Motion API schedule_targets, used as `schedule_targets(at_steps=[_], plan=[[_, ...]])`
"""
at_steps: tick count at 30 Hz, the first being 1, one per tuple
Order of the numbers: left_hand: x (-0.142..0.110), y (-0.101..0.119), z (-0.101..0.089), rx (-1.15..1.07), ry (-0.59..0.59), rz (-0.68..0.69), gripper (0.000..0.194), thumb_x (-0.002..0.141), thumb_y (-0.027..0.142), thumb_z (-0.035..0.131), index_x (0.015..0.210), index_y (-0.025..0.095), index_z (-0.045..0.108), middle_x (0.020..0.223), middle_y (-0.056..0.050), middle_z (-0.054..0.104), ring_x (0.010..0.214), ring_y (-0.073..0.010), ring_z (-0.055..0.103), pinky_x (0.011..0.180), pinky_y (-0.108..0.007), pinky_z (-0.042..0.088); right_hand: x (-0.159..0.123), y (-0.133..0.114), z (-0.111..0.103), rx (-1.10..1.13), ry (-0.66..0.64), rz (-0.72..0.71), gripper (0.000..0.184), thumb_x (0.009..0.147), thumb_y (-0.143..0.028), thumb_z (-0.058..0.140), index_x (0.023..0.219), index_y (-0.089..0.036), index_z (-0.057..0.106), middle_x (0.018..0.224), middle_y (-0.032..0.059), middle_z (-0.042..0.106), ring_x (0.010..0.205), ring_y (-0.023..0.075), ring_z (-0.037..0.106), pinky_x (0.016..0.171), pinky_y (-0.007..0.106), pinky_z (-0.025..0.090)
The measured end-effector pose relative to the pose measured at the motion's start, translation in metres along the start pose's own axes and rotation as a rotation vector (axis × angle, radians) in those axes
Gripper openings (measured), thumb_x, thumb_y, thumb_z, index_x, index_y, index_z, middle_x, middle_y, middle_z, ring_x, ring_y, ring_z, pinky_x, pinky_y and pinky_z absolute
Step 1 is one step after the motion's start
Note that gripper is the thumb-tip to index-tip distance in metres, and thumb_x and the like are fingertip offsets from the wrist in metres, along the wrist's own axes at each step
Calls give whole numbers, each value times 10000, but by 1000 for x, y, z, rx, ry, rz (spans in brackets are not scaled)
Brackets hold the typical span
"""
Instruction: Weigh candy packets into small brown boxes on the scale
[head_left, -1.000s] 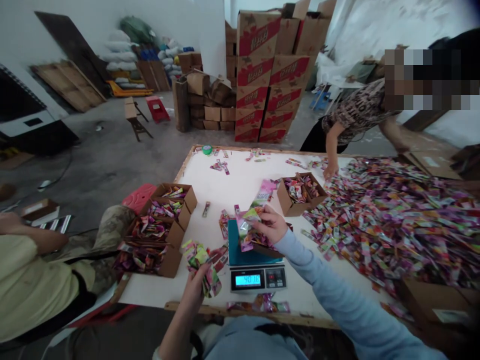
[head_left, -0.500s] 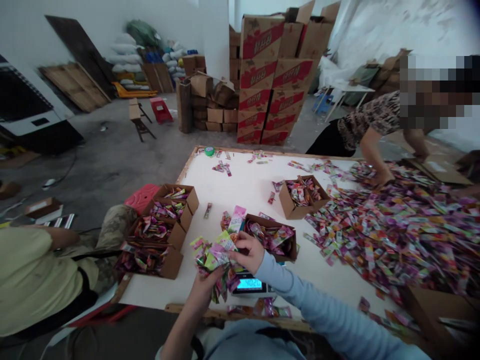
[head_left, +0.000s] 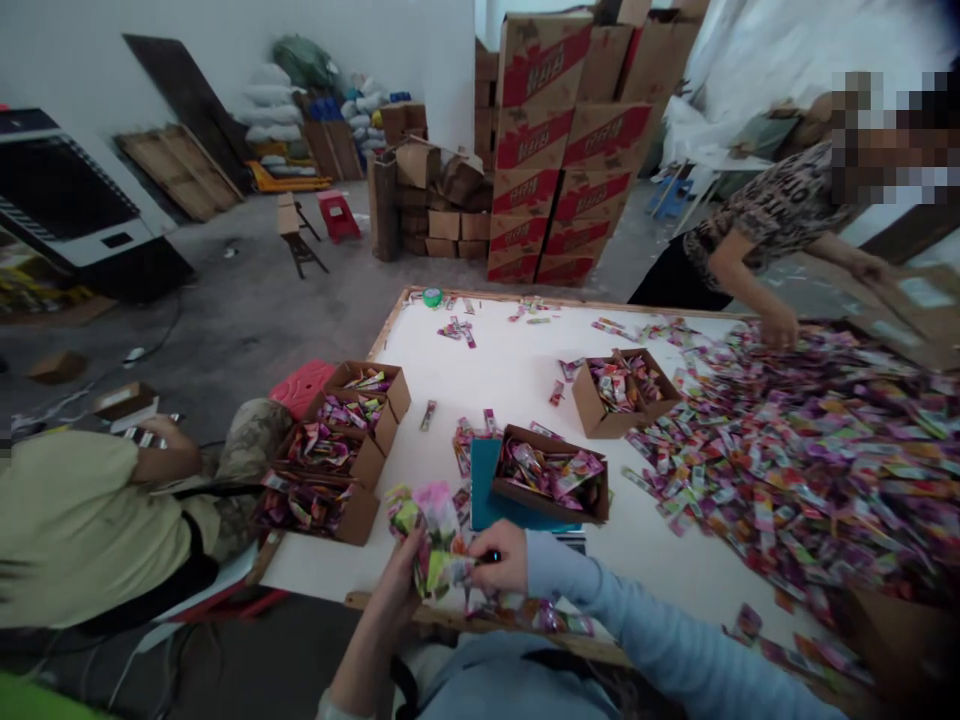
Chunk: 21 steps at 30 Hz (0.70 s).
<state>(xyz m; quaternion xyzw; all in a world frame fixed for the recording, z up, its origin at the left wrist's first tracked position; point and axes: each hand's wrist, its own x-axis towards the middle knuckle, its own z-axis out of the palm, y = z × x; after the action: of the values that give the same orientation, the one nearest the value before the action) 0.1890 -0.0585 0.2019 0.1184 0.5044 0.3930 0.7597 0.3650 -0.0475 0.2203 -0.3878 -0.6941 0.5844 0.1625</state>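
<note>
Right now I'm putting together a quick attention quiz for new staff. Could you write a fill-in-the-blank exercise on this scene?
1. The right hand is at a bunch of packets held in the ____ hand.
2. From the wearer's view, the big heap of packets covers the table's ____ side.
3. The roll of tape near the far edge is ____.
4. The tall stacked cartons carry printed bands coloured ____.

Missing words: left; right; green; red.

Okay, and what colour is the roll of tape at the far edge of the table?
The roll of tape is green, seen in the head view.
</note>
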Motion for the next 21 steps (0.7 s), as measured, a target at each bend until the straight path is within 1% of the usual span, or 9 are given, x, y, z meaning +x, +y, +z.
schedule_targets(at_steps=[3, 5, 8, 10, 11, 14, 16, 18, 21], plan=[[9, 3, 10, 139, -93, 80, 417, 549, 258, 774, 930, 154, 641, 834, -80, 724, 807, -235, 671, 699, -294, 529, 0, 5, 8, -159, -186, 112, 79, 706, -200, 629, 684, -145, 682, 466, -67, 484, 426, 62, 402, 442, 196, 313], [14, 4, 8, 164, -43, 103, 408, 543, 226, 761, 922, 138, 636, 772, -69, 716, 743, -220, 671, 680, -290, 524, -3, 2, 3, -256, -187, 97, 103, 726, -227, 624, 705, -146, 683, 477, -59, 506, 429, 64, 406, 438, 195, 309], [17, 4, -4, 62, 115, 144, 395, 562, 264, 728, 918, 138, 613, 670, -21, 689, 604, -164, 649, 594, -257, 511, -2, -4, -6, -329, 67, 79, 224, 819, -259, 527, 684, -139, 661, 524, -19, 574, 486, 83, 478, 475, 190, 350], [15, -1, -8, 20, 114, 150, 406, 573, 288, 723, 932, 137, 606, 689, -18, 692, 611, -153, 650, 598, -249, 510, 6, -6, -1, -430, 270, 172, 292, 875, -243, 424, 740, -138, 660, 597, 27, 639, 546, 112, 550, 529, 208, 405], [14, -5, -7, 15, 88, 147, 407, 580, 289, 723, 937, 135, 606, 718, -27, 699, 654, -160, 660, 626, -252, 515, 12, -7, 6, -518, 316, 231, 281, 873, -222, 413, 788, -131, 664, 647, 59, 668, 577, 136, 582, 552, 230, 429], [11, -23, 1, 7, 72, 177, 377, 586, 257, 723, 926, 141, 611, 810, -46, 713, 830, -192, 667, 725, -264, 516, 23, -9, 34, -732, 255, 314, 231, 772, -125, 498, 935, -88, 658, 876, 171, 690, 690, 222, 639, 602, 307, 479], [13, -35, 2, -35, 132, 185, 348, 591, 244, 714, 910, 152, 609, 816, -39, 715, 826, -194, 668, 714, -265, 519, 16, -8, 43, -751, 227, 250, 283, 728, -115, 528, 983, -107, 649, 953, 169, 666, 723, 238, 642, 616, 327, 498], [23, -44, -8, -78, 204, 122, 289, 620, 247, 691, 879, 149, 608, 745, -31, 709, 682, -174, 668, 628, -261, 522, -5, -3, 34, -717, 394, 106, 282, 758, -184, 527, 1018, -166, 634, 928, 111, 647, 752, 215, 631, 650, 318, 512], [50, -53, -34, -139, 258, -1, 154, 689, 208, 637, 811, 119, 604, 633, -31, 682, 516, -138, 626, 539, -243, 508, -49, 18, -9, -735, 1020, -37, 359, 783, -303, 538, 1113, -164, 563, 972, 117, 611, 927, 232, 581, 819, 383, 493]])
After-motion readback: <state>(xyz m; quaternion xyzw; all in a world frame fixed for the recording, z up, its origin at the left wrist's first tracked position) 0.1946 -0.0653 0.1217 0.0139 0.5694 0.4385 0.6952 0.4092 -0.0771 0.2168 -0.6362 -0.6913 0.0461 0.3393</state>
